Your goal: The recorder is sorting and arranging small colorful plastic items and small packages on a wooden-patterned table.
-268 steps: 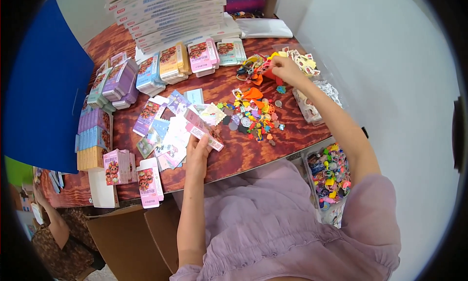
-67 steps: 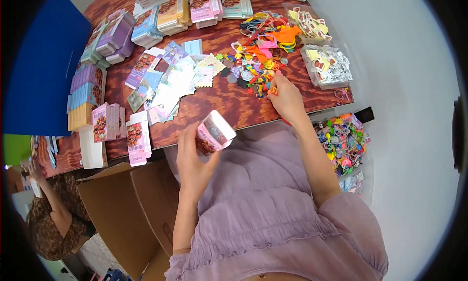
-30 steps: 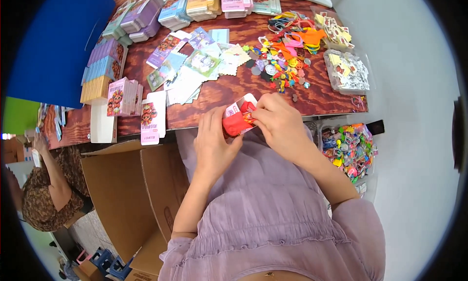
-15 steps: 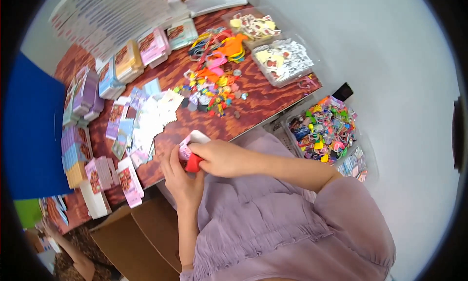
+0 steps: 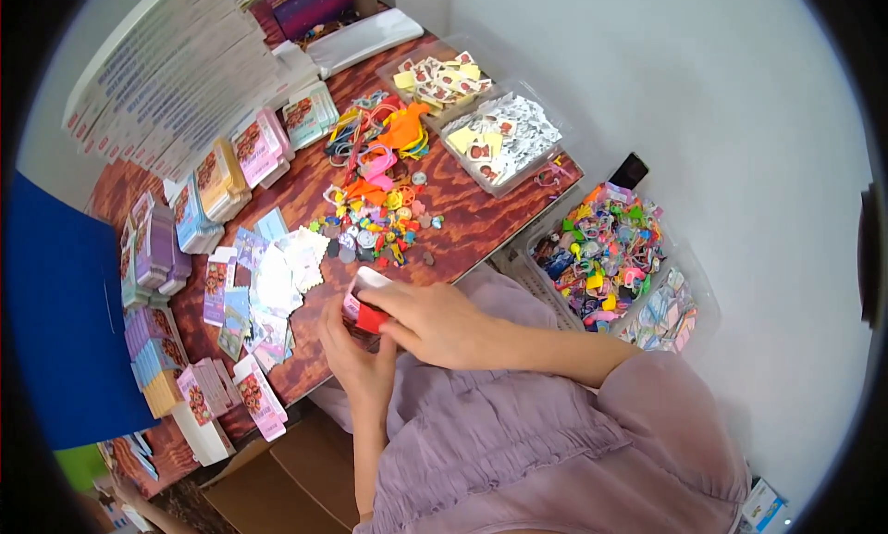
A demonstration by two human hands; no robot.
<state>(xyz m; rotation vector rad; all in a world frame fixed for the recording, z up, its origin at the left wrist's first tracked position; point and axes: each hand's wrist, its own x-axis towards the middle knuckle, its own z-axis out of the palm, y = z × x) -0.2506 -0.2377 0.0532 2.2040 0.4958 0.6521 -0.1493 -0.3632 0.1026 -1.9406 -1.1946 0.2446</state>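
Note:
My left hand (image 5: 359, 360) is closed around a small pink carton (image 5: 351, 308), held over the table's front edge with its white flap up. A red piece (image 5: 371, 319), its kind hidden by my fingers, shows at the carton's open side. My right hand (image 5: 442, 321) pinches or presses this red piece, its fingertips at the opening. Just beyond lie a heap of small colourful trinkets (image 5: 379, 224) and a spread of pale printed cards (image 5: 277, 266). Beside my left hand is a flattened pink carton (image 5: 259, 397).
Stacks of cartons (image 5: 222, 180) line the table's far and left sides. Clear trays of stickers (image 5: 504, 136) stand at the far right. A bin of mixed trinkets (image 5: 601, 256) sits beside the table, near a black phone (image 5: 629, 171). A cardboard box (image 5: 287, 478) lies below; another person's arm (image 5: 148, 508) shows lower left.
My view has shifted, so the table sits lower and further left. My right fingers have moved further over the carton's opening, with the red piece still at it.

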